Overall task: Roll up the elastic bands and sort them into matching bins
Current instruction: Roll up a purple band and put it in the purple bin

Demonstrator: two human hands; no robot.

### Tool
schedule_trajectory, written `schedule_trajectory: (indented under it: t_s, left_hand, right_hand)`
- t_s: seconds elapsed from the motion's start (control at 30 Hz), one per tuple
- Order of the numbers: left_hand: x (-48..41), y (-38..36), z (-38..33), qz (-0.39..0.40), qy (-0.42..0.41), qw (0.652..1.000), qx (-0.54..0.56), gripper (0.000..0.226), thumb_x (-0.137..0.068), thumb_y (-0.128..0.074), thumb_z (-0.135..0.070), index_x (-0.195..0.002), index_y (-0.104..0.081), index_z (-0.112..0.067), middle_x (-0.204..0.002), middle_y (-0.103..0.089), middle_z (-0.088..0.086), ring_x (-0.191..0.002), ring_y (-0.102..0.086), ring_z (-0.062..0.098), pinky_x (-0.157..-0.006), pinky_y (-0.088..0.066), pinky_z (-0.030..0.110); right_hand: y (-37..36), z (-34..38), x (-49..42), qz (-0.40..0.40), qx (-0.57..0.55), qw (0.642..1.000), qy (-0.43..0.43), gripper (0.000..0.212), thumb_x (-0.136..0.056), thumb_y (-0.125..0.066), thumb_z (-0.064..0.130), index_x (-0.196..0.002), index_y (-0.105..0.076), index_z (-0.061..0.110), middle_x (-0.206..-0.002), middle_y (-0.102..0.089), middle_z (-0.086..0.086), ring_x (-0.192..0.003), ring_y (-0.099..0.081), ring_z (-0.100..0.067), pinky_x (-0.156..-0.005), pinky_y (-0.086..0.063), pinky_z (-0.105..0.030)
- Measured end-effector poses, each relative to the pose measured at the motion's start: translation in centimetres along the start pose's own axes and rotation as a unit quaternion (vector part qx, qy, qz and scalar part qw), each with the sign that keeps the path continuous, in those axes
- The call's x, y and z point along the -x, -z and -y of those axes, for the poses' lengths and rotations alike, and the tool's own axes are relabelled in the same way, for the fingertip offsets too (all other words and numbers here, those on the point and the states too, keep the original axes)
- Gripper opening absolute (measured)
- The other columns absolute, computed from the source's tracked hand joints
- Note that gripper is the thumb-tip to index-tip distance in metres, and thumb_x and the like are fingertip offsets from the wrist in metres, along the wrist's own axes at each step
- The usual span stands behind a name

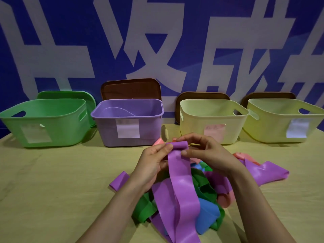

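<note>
Right across the back, from nine o'clock round to three: a blue wall banner (73,32) with huge white characters. Filling the lower half, a table (52,181) under a pale yellow cloth.

Lined up along the far edge, four open plastic bins with paper labels:
- green handled bin (66,130) at ten o'clock
- lilac box-shaped bin (108,130) at eleven
- cream handled bin (194,127) at one
- yellow-green handled bin (273,127) at two

Propped behind them, a green lid (66,94) and brown lids (130,90). Nothing rolled to be made out in any bin from here.

Down at six o'clock, a tangled heap of flat rubbery bands (203,186) in green, blue, pink and purple. Rising out of it toward the centre, one long flat purple elastic band (180,172), upper end lifted clear, tail trailing in the heap.

Left hand (152,160) at the strip's nine o'clock edge, thumb and fingers pinching it. Right hand (208,151) at the three o'clock edge, fingers curled over the top, thumb pressing the front. Between them, a small tight roll (179,145), only a few turns thick.

Off at eight o'clock, a short loose purple piece (119,180) lying flat.

Step in hand, by the look of it: rolling, and barely started, with nearly all the length left to wind. Next move calls for turning the roll down the strip, edges kept square, grip kept firm against any springing open. After that, most likely over to the lilac bin as the colour match.
</note>
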State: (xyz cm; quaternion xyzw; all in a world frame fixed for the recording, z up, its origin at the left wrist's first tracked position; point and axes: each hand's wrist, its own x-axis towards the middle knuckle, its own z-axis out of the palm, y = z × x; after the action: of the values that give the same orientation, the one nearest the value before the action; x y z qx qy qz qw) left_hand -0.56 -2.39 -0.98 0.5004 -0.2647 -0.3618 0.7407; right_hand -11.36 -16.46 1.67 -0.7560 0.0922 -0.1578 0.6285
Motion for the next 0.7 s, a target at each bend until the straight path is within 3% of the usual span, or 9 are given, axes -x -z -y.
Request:
schedule_trajectory:
  t_s: [0.1, 0.23, 0.4, 0.57, 0.7]
  left_hand:
    - [0.2, -0.2, 0.2, -0.017, -0.021, 0.998, -0.059, 0.022, -0.094, -0.053, -0.013, -0.109, -0.068, -0.007, -0.091, -0.073, 0.012, -0.079, -0.069, 0.018, -0.069, -0.056, 0.024]
    - [0.3, -0.4, 0.7, -0.038, -0.072, 0.983, -0.166, 0.016, -0.092, -0.058, -0.019, -0.099, -0.071, -0.025, -0.093, -0.074, 0.006, -0.084, -0.070, 0.017, -0.074, -0.055, 0.030]
    - [0.8, -0.8, 0.3, 0.008, -0.073, 0.989, -0.128, 0.027, -0.088, -0.061, -0.003, -0.101, -0.065, -0.026, -0.079, -0.072, -0.020, -0.077, -0.069, 0.004, -0.065, -0.054, 0.018]
    - [0.5, -0.5, 0.3, -0.064, -0.040, 0.996, -0.057, 0.027, -0.080, -0.071, -0.005, -0.105, -0.066, -0.012, -0.087, -0.073, 0.009, -0.076, -0.070, 0.020, -0.066, -0.056, 0.026]
    - [0.6, -0.6, 0.3, -0.049, -0.017, 0.997, -0.056, 0.015, -0.081, -0.070, -0.010, -0.096, -0.073, -0.014, -0.088, -0.074, 0.011, -0.072, -0.069, 0.020, -0.063, -0.054, 0.024]
  right_hand:
    - [-0.1, 0.1, -0.1, -0.024, 0.031, 0.999, 0.011, 0.034, -0.079, -0.068, 0.018, -0.109, -0.066, 0.004, -0.107, -0.068, -0.019, -0.093, -0.066, -0.022, -0.081, -0.054, -0.029]
    - [-0.2, -0.1, -0.3, -0.030, 0.068, 0.997, 0.030, 0.021, -0.086, -0.063, 0.005, -0.107, -0.067, 0.002, -0.096, -0.070, -0.013, -0.081, -0.066, -0.006, -0.070, -0.051, -0.015]
    - [0.1, -0.4, -0.6, -0.040, 0.112, 0.992, 0.052, 0.016, -0.089, -0.061, 0.011, -0.103, -0.068, 0.007, -0.087, -0.068, -0.003, -0.074, -0.062, -0.001, -0.066, -0.047, -0.014]
    - [-1.0, -0.4, -0.8, -0.070, 0.018, 0.994, 0.088, 0.010, -0.086, -0.061, 0.001, -0.095, -0.066, 0.004, -0.087, -0.067, -0.004, -0.077, -0.062, -0.005, -0.068, -0.049, -0.015]
    - [-1.2, -0.6, -0.8, -0.074, -0.008, 0.992, 0.101, 0.012, -0.081, -0.066, 0.001, -0.092, -0.068, 0.006, -0.085, -0.070, 0.003, -0.080, -0.064, -0.006, -0.070, -0.050, -0.017]
